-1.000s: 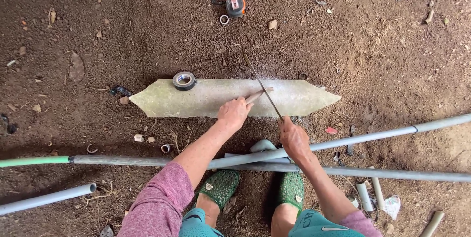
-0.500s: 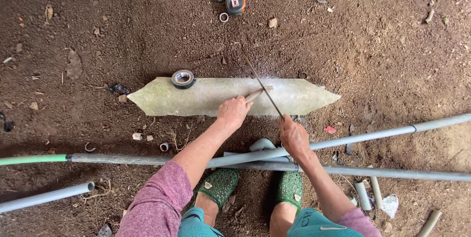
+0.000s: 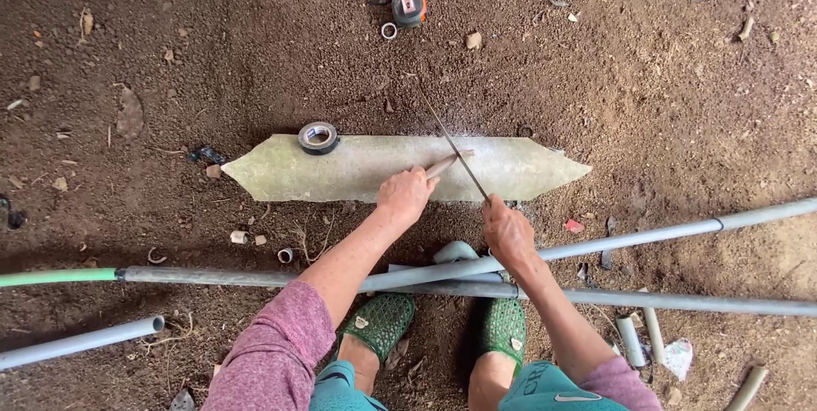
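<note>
Brown dirt ground (image 3: 213, 45) is filling the whole view, and a pale flat board (image 3: 340, 171) with pointed ends is lying across it in front of the person. The left hand (image 3: 405, 196) is closing around a short light-coloured piece (image 3: 448, 162) — a small stub of pipe or wood, I cannot tell which — and pressing it down on the board. The right hand (image 3: 508, 230) is gripping one end of a thin saw blade (image 3: 449, 140), which is slanting up and away across the piece, touching it just beyond the left fingertips. Pale dust is showing on the board around the cut.

A roll of grey tape (image 3: 318, 136) is sitting at the board's far edge, to the left of the hands. Farther off, a small tape measure (image 3: 408, 4) is lying on the soil with a small ring (image 3: 389, 31) just beside it.

Nearer the person, long grey pipes (image 3: 664, 233) are running left to right across the ground, crossing just above the feet, and a grey elbow fitting (image 3: 454, 251) is resting against them between the two arms. Another pipe end (image 3: 85, 340) is poking in at lower left. Short pipe offcuts (image 3: 640, 336) are lying at lower right. Green perforated shoes (image 3: 383, 322) are planted on the ground — the person is squatting over the work, in pink sleeves (image 3: 272, 360).
</note>
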